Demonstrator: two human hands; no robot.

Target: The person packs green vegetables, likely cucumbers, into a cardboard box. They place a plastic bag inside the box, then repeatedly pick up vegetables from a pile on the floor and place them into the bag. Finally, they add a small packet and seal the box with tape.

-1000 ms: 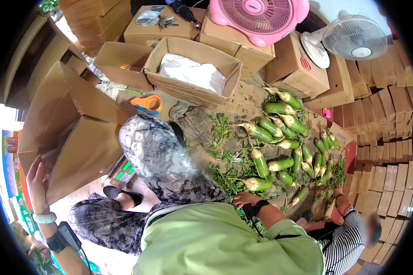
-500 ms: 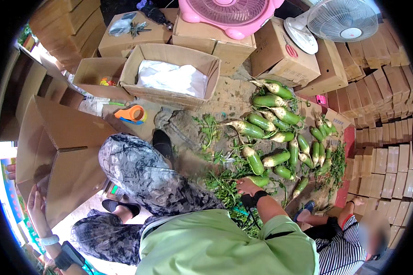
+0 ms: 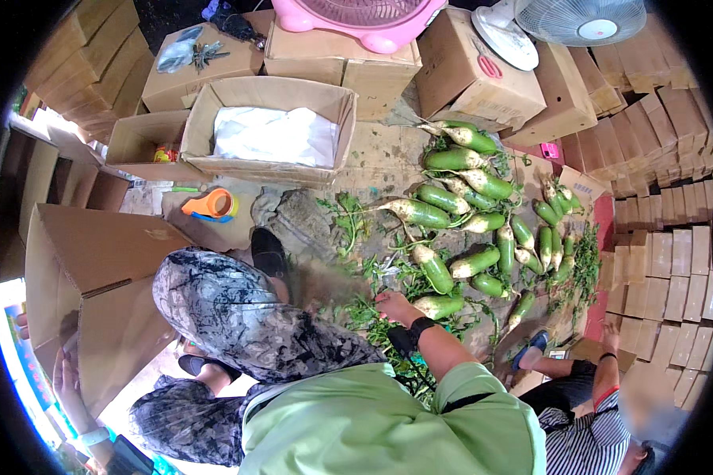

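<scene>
Green-and-white radishes with leafy tops lie spread over the floor to my right. My right hand, with a black band on its wrist, is over the greens, just left of the nearest radish. Its fingers are loosely bent and apart, and I see nothing in them. At far left, my left hand grips the near edge of a large open cardboard box, its fingers along the wall. That box stands tilted beside my knee.
Ahead stands an open carton lined with white plastic, with a smaller box beside it. Orange tape dispenser lies on the floor. A pink fan and a white fan sit on boxes. Another person is at lower right.
My right hand has drawn left, off the near radish. The large box and my left hand on it have shifted slightly toward me. The other person's arm has risen.
</scene>
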